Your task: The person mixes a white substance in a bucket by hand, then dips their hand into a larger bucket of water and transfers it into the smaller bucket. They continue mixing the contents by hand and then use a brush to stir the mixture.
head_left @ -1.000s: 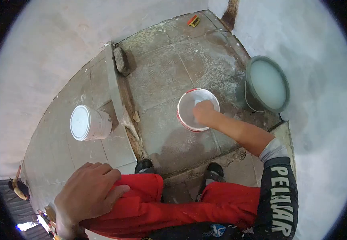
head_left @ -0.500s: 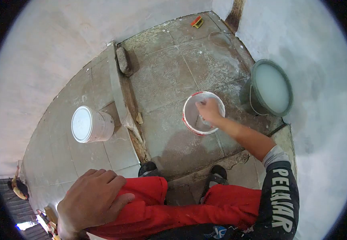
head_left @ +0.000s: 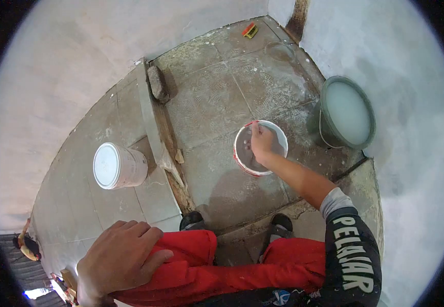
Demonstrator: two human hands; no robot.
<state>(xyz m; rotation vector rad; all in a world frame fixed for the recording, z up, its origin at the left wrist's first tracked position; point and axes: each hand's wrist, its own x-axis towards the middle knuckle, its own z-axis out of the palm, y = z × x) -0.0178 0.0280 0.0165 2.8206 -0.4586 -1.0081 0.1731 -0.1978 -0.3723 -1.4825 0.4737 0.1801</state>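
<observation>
My right hand (head_left: 262, 143) is over the mouth of a small white bucket with a red rim (head_left: 282, 137), its fingers closed near the rim. Greyish contents show inside that bucket; whatever the fingers may hold is hidden. My left hand (head_left: 124, 258) rests on the red cloth over my knee (head_left: 186, 250), fingers bent and thumb apart, holding nothing. To the right of the small bucket stands a green bucket (head_left: 314, 123) filled with cloudy whitish liquid.
A lidded white bucket (head_left: 130, 166) stands on the left floor. Beside it runs a raised ledge (head_left: 153, 120) with a stone (head_left: 158, 84). A red-yellow brush (head_left: 250, 30) lies far back. Another person (head_left: 26, 245) is at far left.
My right hand has shifted slightly left and turned within the small bucket's mouth. The whitish thing that hung below it is no longer seen, and grey contents now show. My left hand stays put.
</observation>
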